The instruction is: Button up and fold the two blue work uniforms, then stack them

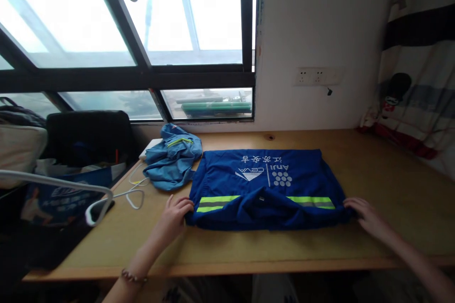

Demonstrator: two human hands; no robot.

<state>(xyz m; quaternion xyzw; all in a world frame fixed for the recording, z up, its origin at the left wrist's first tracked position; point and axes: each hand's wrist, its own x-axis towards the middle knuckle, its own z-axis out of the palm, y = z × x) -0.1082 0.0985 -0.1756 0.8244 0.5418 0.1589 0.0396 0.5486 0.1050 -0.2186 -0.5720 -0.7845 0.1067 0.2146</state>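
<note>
Currently the blue jacket (266,189) lies flat on the desk (373,170), centre of the frame, back side up, white logo and lettering reading upside down from the wearer's view. Two yellow-and-grey reflective stripes run across its lower part.

Left hand (176,215): at the jacket's lower left corner, fingers curled onto the cloth edge, grip narrow and pinching fabric. Right hand (366,215): at the lower right corner, fingers laid flat on the edge; whether it pinches or only presses, I cannot tell.

Lower hem looks bunched and shadowed in the middle, between the two stripes.

Judgement on doing this step well: both corners want equal tension, pulled apart sideways first so the slack in the middle flattens. Hands should move together and level, else the stripes end up skewed. Keep the cloth low against the desk so the smooth upper half does not drag.

Also present: a crumpled light-blue garment (174,161) at centre left, just beside the jacket's upper left corner; a white cable (133,194) looped left of it; a wall socket (316,76) at upper right.
</note>
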